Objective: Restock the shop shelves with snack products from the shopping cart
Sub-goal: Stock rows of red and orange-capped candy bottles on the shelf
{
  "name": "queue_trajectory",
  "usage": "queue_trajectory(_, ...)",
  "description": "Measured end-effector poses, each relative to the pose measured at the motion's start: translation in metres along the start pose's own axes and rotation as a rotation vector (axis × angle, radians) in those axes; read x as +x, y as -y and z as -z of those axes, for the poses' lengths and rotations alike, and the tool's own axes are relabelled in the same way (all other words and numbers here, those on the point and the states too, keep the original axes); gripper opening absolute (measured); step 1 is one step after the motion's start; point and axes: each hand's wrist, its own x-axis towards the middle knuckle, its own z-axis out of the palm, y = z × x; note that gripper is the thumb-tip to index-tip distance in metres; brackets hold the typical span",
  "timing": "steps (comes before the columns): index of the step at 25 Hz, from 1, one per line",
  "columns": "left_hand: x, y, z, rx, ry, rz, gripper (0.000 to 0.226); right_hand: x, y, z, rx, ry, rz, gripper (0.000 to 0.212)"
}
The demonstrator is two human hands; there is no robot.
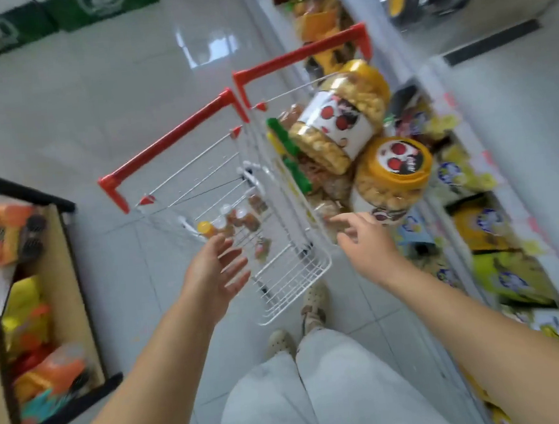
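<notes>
Two white wire shopping carts with red handles stand side by side on the tiled floor. The left cart (287, 278) holds several small bottles (238, 217). The right cart (301, 54) is piled with snack bags and two big clear snack jars with yellow lids, one lying on top (334, 122), one lower down (393, 174). My left hand (215, 271) hovers with spread fingers at the near end of the left cart, holding nothing. My right hand (365, 241) reaches with loose fingers toward the lower jar and the bags beside it, holding nothing.
White shop shelves (508, 212) with yellow snack packs run along the right. A black-framed shelf (72, 257) with orange and yellow toys stands at the left. Green crates (51, 15) sit on the floor at the back. My legs and shoes are below the carts.
</notes>
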Motion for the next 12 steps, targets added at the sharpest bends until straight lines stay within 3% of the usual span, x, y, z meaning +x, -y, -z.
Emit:
queue_trajectory(4,0.048,0.003,0.022,-0.072,-0.093,0.025,0.020,0.073,0.011,-0.065,-0.150,0.282,-0.043,0.040)
queue_trajectory(10,0.169,0.029,0.034,-0.043,-0.193,0.112,0.028,0.163,-0.016,-0.183,-0.271,0.541,-0.075,0.050)
queue_trajectory(12,0.220,0.041,0.032,-0.022,-0.236,0.183,0.026,0.192,-0.034,-0.220,-0.296,0.558,-0.137,0.051)
